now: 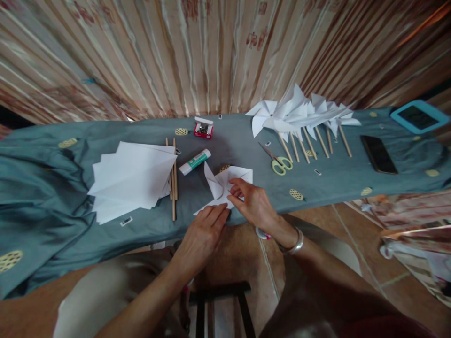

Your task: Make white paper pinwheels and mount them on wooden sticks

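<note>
A white paper pinwheel (pixel 243 173), partly folded, lies at the table's front edge, one blade standing up on its left. My left hand (pixel 207 227) rests with its fingers laid flat on the paper's lower edge. From the right, my right hand (pixel 254 203) has its thumb and fingers pinched on the paper near the centre; the fingertips partly cover the spot. Just up and left of the paper is a glue stick (pixel 195 162). Green-handled scissors (pixel 281 165) lie to the right.
Left stands a stack of white paper sheets (pixel 130 180), beside several wooden sticks (pixel 174 188). A small red box (pixel 203 128) of metal pieces sits behind. Finished pinwheels (pixel 292 112) on sticks, a phone (pixel 378 154) and a blue-framed tablet (pixel 419 116) are at right on the green tablecloth (pixel 236 141).
</note>
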A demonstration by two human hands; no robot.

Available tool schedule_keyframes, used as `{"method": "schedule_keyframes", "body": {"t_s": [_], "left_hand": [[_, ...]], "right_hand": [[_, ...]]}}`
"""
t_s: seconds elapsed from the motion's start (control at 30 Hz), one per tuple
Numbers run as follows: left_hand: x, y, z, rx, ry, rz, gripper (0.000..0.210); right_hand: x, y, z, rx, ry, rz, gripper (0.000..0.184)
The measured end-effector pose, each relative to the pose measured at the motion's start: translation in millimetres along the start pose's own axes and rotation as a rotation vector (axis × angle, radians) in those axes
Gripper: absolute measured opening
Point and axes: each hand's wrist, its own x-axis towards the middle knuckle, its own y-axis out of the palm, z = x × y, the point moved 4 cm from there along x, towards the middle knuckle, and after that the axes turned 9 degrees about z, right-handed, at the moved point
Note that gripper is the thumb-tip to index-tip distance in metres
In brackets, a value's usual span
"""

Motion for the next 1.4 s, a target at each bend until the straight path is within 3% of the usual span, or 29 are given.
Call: {"method": "schedule_keyframes", "body": {"t_s": [0.27, 0.8, 1.4], "left_hand": [[0.8, 0.3, -0.4, -0.006, 0.005, 0.008, 0.032], [-0.3, -0.8, -1.9, -0.03, -0.007, 0.003, 0.032], [-0.6, 1.2, -1.1, -0.071, -0.021, 0.031, 0.033]], "right_hand": [[0.2, 0.8, 0.5, -0.014, 0.018, 0.015, 0.03], [-7.1, 4.8, 4.3, -0.135, -0.16, -0.035, 0.025], [-12.3, 13.5, 19.7, -0.507, -0.321, -0.011, 0.031]]}}
